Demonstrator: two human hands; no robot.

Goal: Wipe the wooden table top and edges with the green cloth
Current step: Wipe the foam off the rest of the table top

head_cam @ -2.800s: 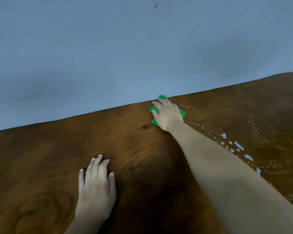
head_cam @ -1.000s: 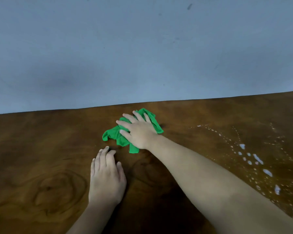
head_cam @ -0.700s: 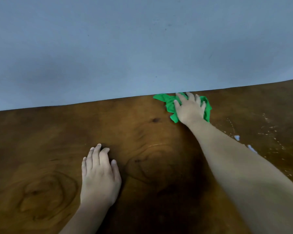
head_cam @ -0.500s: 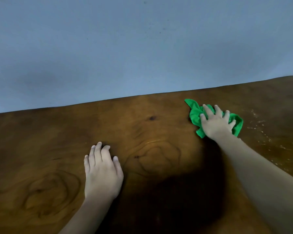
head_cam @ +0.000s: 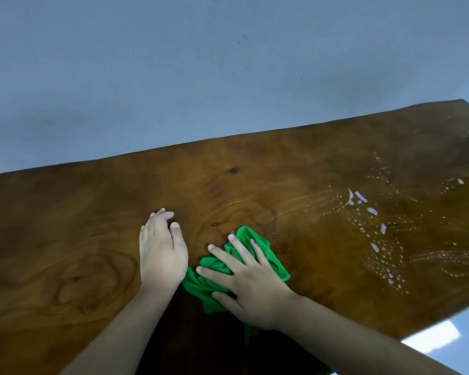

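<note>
A: Where are we in the wipe?

B: We're mid-stroke on the top, by our reading. Our right hand (head_cam: pixel 251 290) lies flat with fingers spread, pressing the green cloth (head_cam: pixel 220 277) onto the wooden counter (head_cam: pixel 322 163). It isn't gripping; the cloth is bunched beneath the palm, near our edge of the counter.

A: And the left hand (head_cam: pixel 161 253)?

B: Open, palm down on bare wood just beside the cloth, holding nothing. It looks like a brace.

A: What's left?

B: The wet droplets (head_cam: pixel 374 228) and streaks lie well to the right of the cloth, unwiped. We judge the next move calls for sweeping the cloth rightward through them with steady pressure, then on to the edges.

A: Anything to watch?

B: A bunched cloth covers little; we might spread it first.
</note>
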